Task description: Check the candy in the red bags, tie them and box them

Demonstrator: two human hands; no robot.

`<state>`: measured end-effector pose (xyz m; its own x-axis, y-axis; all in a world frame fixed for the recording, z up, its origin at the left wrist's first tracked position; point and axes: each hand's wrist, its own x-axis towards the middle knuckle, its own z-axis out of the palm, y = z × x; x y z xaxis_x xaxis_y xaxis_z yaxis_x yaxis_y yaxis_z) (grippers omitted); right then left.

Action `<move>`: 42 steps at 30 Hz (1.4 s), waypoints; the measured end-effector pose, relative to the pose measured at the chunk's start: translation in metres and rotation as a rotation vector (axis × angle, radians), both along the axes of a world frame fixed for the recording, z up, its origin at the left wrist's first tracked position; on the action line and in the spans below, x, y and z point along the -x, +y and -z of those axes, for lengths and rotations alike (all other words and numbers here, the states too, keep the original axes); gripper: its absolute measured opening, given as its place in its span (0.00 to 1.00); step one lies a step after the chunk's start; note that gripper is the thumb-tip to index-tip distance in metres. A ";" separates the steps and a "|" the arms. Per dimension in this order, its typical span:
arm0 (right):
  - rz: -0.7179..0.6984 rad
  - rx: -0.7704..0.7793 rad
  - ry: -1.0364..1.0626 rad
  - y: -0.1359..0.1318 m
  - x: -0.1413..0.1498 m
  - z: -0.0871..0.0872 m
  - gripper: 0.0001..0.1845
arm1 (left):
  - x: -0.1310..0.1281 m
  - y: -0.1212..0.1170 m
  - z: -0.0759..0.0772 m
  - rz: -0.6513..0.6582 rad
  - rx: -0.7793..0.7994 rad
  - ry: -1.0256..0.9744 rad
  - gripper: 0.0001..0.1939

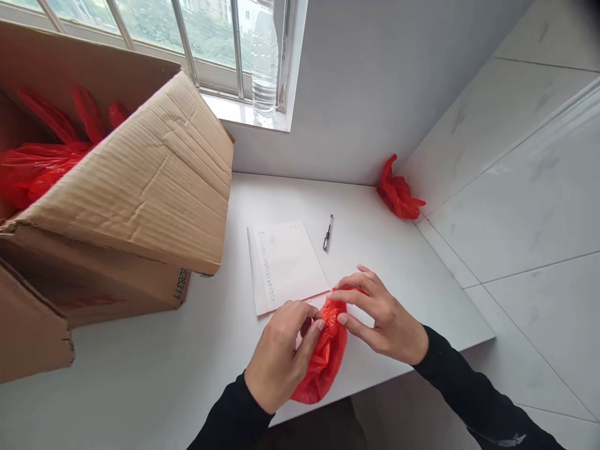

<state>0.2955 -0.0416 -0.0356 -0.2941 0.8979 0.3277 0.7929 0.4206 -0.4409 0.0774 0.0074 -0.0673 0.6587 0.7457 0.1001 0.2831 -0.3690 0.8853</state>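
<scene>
The contents of the tied bag between the hands are hiding inside its red film, and the left hand (284, 353) is covering part of its gathered neck. This red plastic bag (328, 369) is lying just below the notebook (293, 269), at the table's near edge. The left thumb and forefinger are pinching its neck; the right hand (382, 315) is reaching in with fingers spread and half curled, its fingertips at the knot, and whether they are gripping cannot be told. Writing is running down the notebook's open page, too small to read. The cardboard box (140, 169), left of the notebook, is running out of view, its raised flap partly hiding the bagged bundle (47, 162) inside.

Three red bags are showing: one between the hands, one in the box, and a small crumpled bag (399, 190) sitting in the corner, up and right of the notebook. One pen (327, 233) is lying just right of the notebook, and one clear bottle (265, 62) is standing on the sill above it.

The white table (164, 362) is bearing the notebook. Beyond it, a plain grey wall (365, 75) is meeting marbled tiles (529, 175) on the right, and daylight is coming through a barred window (210, 37).
</scene>
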 end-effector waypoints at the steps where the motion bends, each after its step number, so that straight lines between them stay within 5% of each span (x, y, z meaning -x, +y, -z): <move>1: -0.020 -0.004 -0.020 -0.001 0.002 0.001 0.12 | 0.000 -0.001 -0.001 -0.001 -0.018 -0.002 0.12; 7: 0.034 -0.212 -0.060 0.003 0.002 0.004 0.09 | 0.018 0.006 -0.003 -0.148 -0.090 -0.016 0.11; 12: 0.083 -0.276 -0.053 0.006 0.000 0.006 0.12 | 0.044 0.014 -0.004 -0.390 0.062 0.005 0.12; 19: 0.070 -0.208 0.047 0.016 0.011 0.007 0.10 | 0.031 0.006 -0.006 -0.259 -0.359 0.046 0.09; 27: 0.206 -0.007 0.162 0.009 0.003 0.007 0.05 | 0.049 0.015 -0.008 -0.394 -0.128 -0.013 0.04; 31: 0.187 0.177 0.277 0.009 0.019 0.001 0.08 | 0.042 0.011 -0.012 -0.349 -0.070 -0.058 0.05; 35: 0.115 0.173 0.268 0.016 0.030 0.000 0.05 | 0.034 0.010 -0.013 -0.301 -0.124 -0.065 0.05; 42: 0.319 0.336 0.530 0.014 0.007 0.002 0.09 | 0.053 0.016 -0.012 -0.548 -0.007 -0.070 0.06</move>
<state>0.2888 -0.0279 -0.0376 0.1232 0.9914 0.0433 0.4974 -0.0239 -0.8672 0.0248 0.0239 -0.0556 0.1663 0.9767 0.1357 0.3758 -0.1900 0.9070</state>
